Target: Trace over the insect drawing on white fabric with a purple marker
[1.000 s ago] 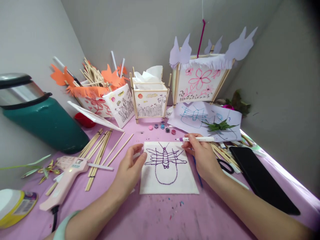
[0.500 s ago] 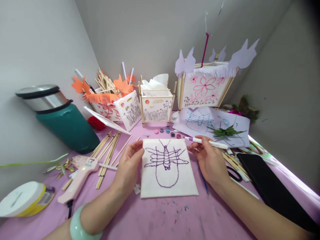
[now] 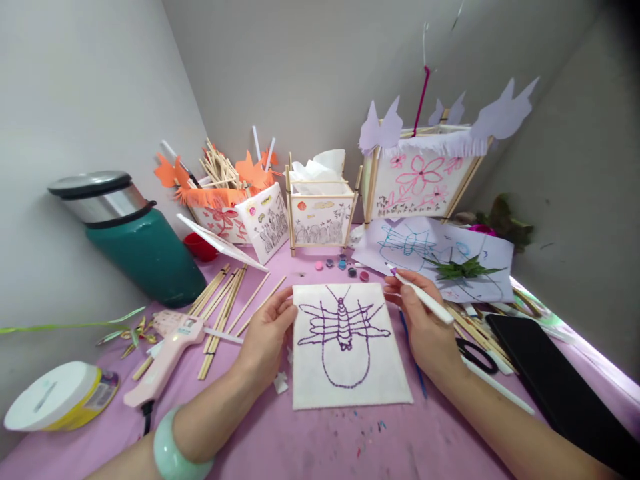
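Observation:
A white square panel (image 3: 320, 373) with a purple insect drawing and a curved outline below it lies in the middle of the table. My left hand (image 3: 267, 333) grips its left edge between thumb and fingers. In my right hand (image 3: 425, 327) is a white marker (image 3: 430, 303) with a purple tip, pointing up and to the left, while the fingertips rest near the panel's upper right edge. Behind my right hand, a paper with a blue insect drawing (image 3: 393, 243) lies under a green leafy sprig (image 3: 463, 268).
Left are a teal bottle (image 3: 145, 253), a pink glue gun (image 3: 167, 360), wooden sticks (image 3: 220, 323) and a white-lidded tub (image 3: 55, 397). Decorated boxes (image 3: 323, 223) stand behind, with small paint pots (image 3: 352, 273) before them. Scissors (image 3: 477, 357) and a black phone (image 3: 550, 380) lie right.
The marker has tilted more steeply in my right hand. The panel sits slightly lower and further right in view, and the whole scene has shifted right.

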`<state>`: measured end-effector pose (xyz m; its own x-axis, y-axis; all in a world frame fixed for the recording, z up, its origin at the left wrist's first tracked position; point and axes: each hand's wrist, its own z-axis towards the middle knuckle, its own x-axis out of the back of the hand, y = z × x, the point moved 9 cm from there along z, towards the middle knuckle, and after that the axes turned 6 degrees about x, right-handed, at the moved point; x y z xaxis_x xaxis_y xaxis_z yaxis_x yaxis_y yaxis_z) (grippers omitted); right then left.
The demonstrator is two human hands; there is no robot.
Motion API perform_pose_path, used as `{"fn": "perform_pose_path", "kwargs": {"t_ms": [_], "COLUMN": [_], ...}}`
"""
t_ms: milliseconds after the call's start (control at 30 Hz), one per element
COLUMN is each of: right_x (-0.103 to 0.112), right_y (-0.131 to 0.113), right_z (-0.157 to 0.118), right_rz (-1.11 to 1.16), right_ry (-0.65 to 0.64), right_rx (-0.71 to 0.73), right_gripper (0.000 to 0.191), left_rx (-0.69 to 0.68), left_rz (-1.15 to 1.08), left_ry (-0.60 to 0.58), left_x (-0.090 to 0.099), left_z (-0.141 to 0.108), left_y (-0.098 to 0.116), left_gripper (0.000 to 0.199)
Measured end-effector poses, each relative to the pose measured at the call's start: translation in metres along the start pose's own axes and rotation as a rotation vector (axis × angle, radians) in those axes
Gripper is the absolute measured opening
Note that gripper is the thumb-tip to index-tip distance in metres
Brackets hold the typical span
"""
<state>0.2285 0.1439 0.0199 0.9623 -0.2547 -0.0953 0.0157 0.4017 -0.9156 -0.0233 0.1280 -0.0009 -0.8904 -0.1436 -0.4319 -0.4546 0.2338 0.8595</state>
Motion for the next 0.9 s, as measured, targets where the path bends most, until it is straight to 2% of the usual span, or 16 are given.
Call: {"fn": "perform_pose_path", "kwargs": {"t_ms": [100, 167, 267, 433, 567, 733, 900], "right_x": [0.000, 0.000, 0.000, -0.003, 0.003, 0.006, 0.012], "right_y": [-0.004, -0.002, 0.001, -0.007, -0.004, -0.001, 0.010], "right_z": [-0.003, -0.004, -0.003, 0.005, 0.009, 0.007, 0.009], "right_rz": [-0.331, -0.405, -0.401, -0.337, -0.307, -0.280, -0.209], "right_ry": [-0.046, -0.045, -0.012, 0.032, 0.092, 0.086, 0.077], "right_rx": [0.083, 0.061, -0.004, 0.055, 0.043, 0.023, -0.049], "right_gripper": [0.032, 0.031, 0.027, 0.020, 0.019, 0.021, 0.030], "left_rx": [0.020, 0.026, 0.037, 0.079, 0.106, 0.113, 0.072], "left_rz": [-0.003, 0.000, 0.023, 0.128, 0.283, 0.393, 0.415], "left_ry": [-0.016, -0.034, -0.030, 0.016, -0.039, -0.141, -0.089], "left_x": [0.000, -0.001, 0.000, 0.007, 0.003, -0.009, -0.005], "left_z": [0.002, 0.003, 0.004, 0.004, 0.001, -0.001, 0.003], "left_y": [-0.003, -0.005, -0.007, -0.015, -0.021, -0.024, -0.019], "left_gripper": [0.041, 0.041, 0.043, 0.050, 0.045, 0.038, 0.035]}}
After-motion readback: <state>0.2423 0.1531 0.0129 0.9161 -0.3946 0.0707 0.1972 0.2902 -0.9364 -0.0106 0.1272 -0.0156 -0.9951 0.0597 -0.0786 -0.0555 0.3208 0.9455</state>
